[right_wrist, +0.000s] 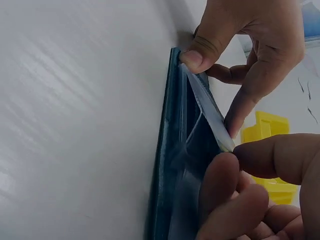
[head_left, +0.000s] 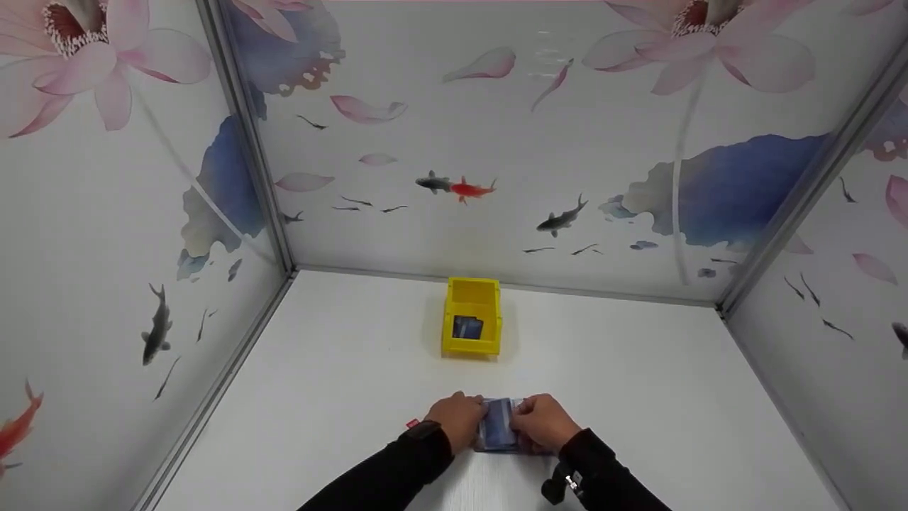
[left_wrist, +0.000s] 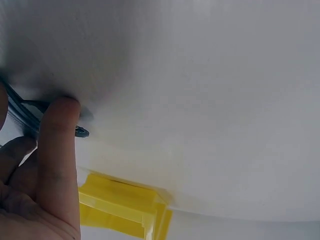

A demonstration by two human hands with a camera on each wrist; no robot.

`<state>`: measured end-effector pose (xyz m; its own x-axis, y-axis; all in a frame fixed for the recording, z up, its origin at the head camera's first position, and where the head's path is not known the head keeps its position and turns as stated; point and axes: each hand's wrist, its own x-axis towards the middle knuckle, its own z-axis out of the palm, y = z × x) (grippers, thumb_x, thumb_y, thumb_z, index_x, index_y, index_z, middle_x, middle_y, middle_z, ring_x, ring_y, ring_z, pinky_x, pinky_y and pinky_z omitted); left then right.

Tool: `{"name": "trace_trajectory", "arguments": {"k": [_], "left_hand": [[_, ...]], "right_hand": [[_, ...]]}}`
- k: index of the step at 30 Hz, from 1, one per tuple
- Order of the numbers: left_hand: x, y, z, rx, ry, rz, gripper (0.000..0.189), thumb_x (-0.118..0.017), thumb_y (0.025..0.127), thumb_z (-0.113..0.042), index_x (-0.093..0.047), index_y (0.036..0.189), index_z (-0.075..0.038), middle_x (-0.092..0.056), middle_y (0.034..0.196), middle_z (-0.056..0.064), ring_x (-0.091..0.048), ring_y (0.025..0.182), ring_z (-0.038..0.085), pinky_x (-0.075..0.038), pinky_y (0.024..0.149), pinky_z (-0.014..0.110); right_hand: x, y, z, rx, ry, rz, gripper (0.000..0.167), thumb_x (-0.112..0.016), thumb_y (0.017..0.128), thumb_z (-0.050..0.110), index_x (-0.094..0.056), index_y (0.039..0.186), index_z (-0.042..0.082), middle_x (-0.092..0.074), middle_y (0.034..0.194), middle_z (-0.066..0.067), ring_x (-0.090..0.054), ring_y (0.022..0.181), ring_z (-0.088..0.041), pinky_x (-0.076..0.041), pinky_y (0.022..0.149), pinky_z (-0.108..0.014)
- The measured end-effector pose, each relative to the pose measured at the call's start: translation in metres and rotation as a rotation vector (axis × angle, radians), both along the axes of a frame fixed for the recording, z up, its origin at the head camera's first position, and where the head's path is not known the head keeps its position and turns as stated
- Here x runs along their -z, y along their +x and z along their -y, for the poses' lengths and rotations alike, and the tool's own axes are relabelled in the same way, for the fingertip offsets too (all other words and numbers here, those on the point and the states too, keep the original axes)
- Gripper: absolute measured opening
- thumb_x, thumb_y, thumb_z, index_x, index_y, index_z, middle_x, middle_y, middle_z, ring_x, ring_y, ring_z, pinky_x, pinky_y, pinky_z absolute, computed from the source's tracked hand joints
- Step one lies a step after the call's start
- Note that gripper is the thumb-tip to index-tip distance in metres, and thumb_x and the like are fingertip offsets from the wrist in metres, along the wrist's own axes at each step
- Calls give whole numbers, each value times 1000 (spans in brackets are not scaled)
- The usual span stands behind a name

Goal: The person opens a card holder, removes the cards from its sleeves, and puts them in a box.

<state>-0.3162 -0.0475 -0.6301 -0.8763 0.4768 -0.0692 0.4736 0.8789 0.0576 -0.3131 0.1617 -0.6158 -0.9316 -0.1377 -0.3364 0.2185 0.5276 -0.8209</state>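
A dark blue card holder (right_wrist: pixel 165 125) with clear plastic pockets lies opened on the white table, between both hands. A thin bluish card (head_left: pixel 499 424) overlaps it in the head view; seen edge-on in the right wrist view, the card (right_wrist: pixel 210 107) slants away from a pocket. My left hand (head_left: pixel 457 419) grips the holder's left side, thumb on its edge and fingers behind. With thumb and index finger my right hand (head_left: pixel 546 420) pinches a corner of the card. In the left wrist view the left hand (left_wrist: pixel 55 165) hides most of the holder.
Beyond the hands, near the back wall, stands a yellow bin (head_left: pixel 448 341) with a dark blue flat item (head_left: pixel 467 327) inside. White panels printed with flowers and fish enclose the table (head_left: pixel 340 369) at the back and both sides.
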Motion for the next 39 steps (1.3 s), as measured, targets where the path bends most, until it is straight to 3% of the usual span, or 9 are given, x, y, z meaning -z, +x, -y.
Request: {"name": "trace_trajectory", "arguments": {"k": [5, 11, 16, 20, 24, 27, 31, 39], "left_hand": [[3, -2, 0, -18, 19, -14, 36, -94, 94, -23, -86, 128, -14, -83, 124, -1, -70, 93, 20, -63, 84, 35], [1, -1, 1, -26, 22, -4, 40, -92, 96, -21, -84, 135, -14, -83, 135, 0, -74, 103, 21, -65, 92, 36], [-3, 2, 3, -17, 19, -16, 41, -92, 96, -23, -84, 135, -14, -84, 129, 1, -71, 95, 20, -64, 87, 36], [-6, 3, 5, -12, 21, -42, 41, -96, 91, -26, -86, 128, -12, -84, 117, 2, -68, 87, 20, -62, 80, 35], [-9, 4, 6, -5, 31, -25, 36, -95, 92, -25, -87, 123, -11, -84, 115, 2, -67, 86, 19, -61, 79, 34], [-10, 4, 6, -2, 45, -16, 34, -96, 91, -26, -87, 120, -11, -84, 116, 1, -69, 87, 19, -62, 80, 33], [-9, 2, 4, -7, 43, 16, 32, -98, 90, -31, -88, 114, -11, -84, 117, 1, -68, 87, 19, -62, 83, 34], [-9, -1, -2, -20, 15, 60, 40, -97, 92, -37, -85, 121, -12, -81, 107, 1, -66, 87, 17, -61, 83, 33]], "right_hand": [[3, -2, -1, -4, 17, -16, 4, -80, 89, 7, -78, 85, 7, -64, 63, 2, -54, 54, -9, -44, 51, -22], [5, -5, -5, 1, -10, -24, 8, -86, 87, 8, -78, 88, 7, -68, 69, 1, -59, 59, -10, -47, 53, -23], [0, -7, -8, 3, -12, -32, 9, -85, 89, 9, -77, 86, 7, -66, 67, 1, -56, 58, -11, -45, 53, -24], [-9, -8, -9, -19, -22, -81, 10, -83, 89, 8, -75, 83, 7, -64, 65, 2, -55, 58, -11, -44, 53, -24], [-19, -9, -11, -31, 1, -171, 8, -82, 88, 5, -76, 83, 4, -67, 68, 1, -60, 60, -11, -46, 55, -25], [-27, -12, -11, -5, 30, -198, 6, -82, 90, 4, -77, 85, 3, -72, 73, -2, -65, 64, -14, -50, 58, -27], [-36, -20, -9, 75, 28, -160, 6, -83, 94, 10, -81, 91, 6, -76, 82, -6, -71, 69, -17, -52, 61, -29], [-52, -41, 2, 207, -147, -181, 17, -82, 101, 15, -83, 109, 0, -84, 95, -11, -79, 68, -17, -54, 59, -28]]}}
